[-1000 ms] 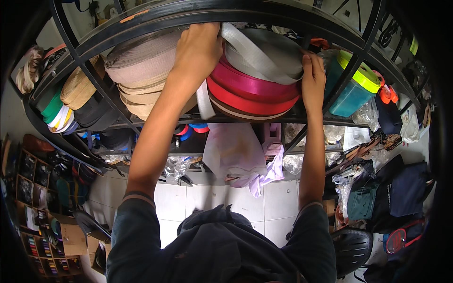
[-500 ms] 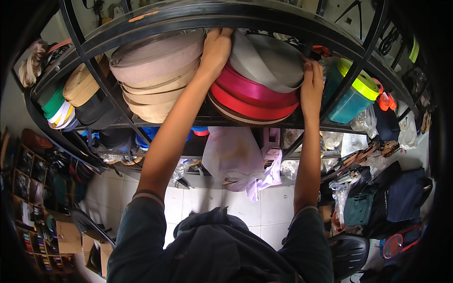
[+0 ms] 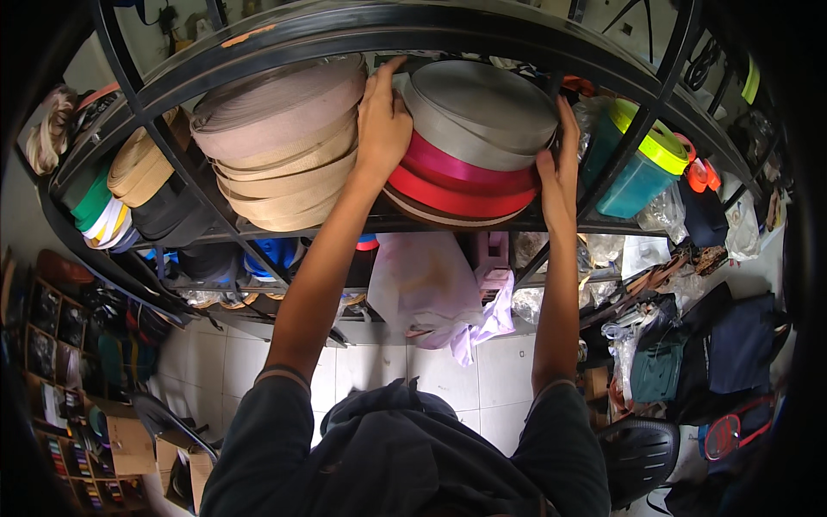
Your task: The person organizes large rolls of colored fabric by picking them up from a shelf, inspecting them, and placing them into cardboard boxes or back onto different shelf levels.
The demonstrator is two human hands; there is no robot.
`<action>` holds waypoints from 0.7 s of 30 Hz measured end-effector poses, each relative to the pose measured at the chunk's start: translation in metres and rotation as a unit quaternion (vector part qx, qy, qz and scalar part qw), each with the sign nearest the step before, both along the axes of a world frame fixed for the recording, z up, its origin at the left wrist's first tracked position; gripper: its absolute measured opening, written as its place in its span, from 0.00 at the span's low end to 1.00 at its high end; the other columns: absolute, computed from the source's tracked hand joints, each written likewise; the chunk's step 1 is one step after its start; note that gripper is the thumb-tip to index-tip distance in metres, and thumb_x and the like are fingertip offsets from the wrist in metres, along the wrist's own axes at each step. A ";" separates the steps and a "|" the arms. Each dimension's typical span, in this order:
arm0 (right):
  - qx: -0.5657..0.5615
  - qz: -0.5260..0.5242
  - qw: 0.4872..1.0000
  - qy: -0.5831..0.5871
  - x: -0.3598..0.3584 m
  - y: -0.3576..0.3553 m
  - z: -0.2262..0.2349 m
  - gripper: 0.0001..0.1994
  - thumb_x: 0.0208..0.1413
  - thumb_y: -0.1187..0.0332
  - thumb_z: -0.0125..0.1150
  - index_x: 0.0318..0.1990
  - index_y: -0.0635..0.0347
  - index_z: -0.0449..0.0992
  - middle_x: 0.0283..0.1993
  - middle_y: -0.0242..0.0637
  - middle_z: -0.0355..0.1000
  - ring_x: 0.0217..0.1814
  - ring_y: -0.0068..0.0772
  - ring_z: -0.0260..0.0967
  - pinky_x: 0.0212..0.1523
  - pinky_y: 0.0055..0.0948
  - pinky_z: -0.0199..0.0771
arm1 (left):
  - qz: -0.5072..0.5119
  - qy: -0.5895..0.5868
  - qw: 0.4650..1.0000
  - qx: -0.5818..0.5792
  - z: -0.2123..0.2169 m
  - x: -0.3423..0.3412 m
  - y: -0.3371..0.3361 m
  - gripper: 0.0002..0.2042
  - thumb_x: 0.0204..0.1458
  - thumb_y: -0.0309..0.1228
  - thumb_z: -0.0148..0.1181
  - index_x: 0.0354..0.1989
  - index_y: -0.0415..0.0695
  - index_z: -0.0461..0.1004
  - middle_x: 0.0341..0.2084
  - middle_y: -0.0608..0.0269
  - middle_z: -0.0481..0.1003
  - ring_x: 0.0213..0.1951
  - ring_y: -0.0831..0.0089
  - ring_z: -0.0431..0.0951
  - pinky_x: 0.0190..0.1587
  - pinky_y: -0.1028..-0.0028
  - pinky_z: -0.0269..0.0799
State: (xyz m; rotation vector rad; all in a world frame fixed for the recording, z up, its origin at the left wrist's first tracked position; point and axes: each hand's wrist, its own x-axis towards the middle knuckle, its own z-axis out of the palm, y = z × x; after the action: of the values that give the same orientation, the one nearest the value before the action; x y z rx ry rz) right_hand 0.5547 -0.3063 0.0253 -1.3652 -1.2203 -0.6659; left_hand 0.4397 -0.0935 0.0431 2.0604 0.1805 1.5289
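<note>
On the shelf, a stack of webbing rolls stands between my hands. Two grey webbing rolls [image 3: 482,103] lie on top, over a magenta roll [image 3: 469,164], a red roll [image 3: 457,194] and a dark roll at the bottom. My left hand [image 3: 383,129] is in the gap left of the grey rolls, its fingers stretched upward and open. A taller stack of beige and pinkish webbing rolls [image 3: 280,129] is beside it. With fingers and thumb apart, my right hand [image 3: 560,177] rests along the right side of the grey rolls, not wrapped round them.
Black metal shelf bars [image 3: 413,39] cross above and beside the rolls. To the right is a teal tub with a yellow lid [image 3: 642,168]. Further left sit a tan roll [image 3: 146,159] and black rolls. A pale stained cloth [image 3: 426,284] hangs below the shelf.
The grey webbing, which slanted loosely across the top, now lies evenly in the stack. My left hand has drawn down slightly; the right hand's fingers have straightened.
</note>
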 end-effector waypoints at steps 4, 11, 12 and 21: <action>0.013 0.040 0.996 0.078 0.005 0.004 -0.011 0.42 0.40 0.70 0.69 0.66 0.56 0.55 0.69 0.47 0.49 0.71 0.48 0.47 0.68 0.40 0.48 | -0.031 0.033 0.999 -0.024 0.000 -0.014 -0.015 0.18 0.62 0.34 0.41 0.58 0.44 0.65 0.53 0.37 0.66 0.59 0.41 0.62 0.60 0.59 0.58; 0.014 -0.054 0.998 0.034 -0.002 0.009 -0.004 0.41 0.40 0.71 0.70 0.65 0.57 0.57 0.68 0.50 0.50 0.69 0.49 0.50 0.67 0.40 0.49 | -0.028 0.053 0.996 -0.069 -0.013 -0.018 -0.024 0.25 0.62 0.39 0.43 0.62 0.34 0.57 0.57 0.32 0.62 0.61 0.39 0.59 0.64 0.57 0.52; 0.017 -0.054 0.998 0.032 -0.005 0.010 -0.004 0.40 0.40 0.71 0.69 0.65 0.58 0.57 0.68 0.50 0.50 0.69 0.50 0.50 0.67 0.40 0.49 | -0.022 0.043 0.997 -0.068 -0.013 -0.018 -0.022 0.25 0.62 0.39 0.43 0.62 0.33 0.56 0.57 0.32 0.62 0.61 0.39 0.59 0.64 0.56 0.52; 0.033 -0.080 0.996 0.029 -0.021 0.005 -0.021 0.33 0.56 0.63 0.57 0.66 0.64 0.53 0.70 0.51 0.48 0.73 0.48 0.42 0.70 0.41 0.39 | -0.107 0.006 0.994 -0.032 -0.009 -0.094 -0.062 0.20 0.56 0.25 0.53 0.57 0.33 0.64 0.49 0.41 0.71 0.54 0.56 0.72 0.57 0.67 0.63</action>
State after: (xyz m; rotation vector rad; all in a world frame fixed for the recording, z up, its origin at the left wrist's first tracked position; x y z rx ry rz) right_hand 0.5341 -0.3017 0.0043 -1.4277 -1.0412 -0.7677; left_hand 0.3453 -0.1556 0.0340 1.9698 0.0137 1.3628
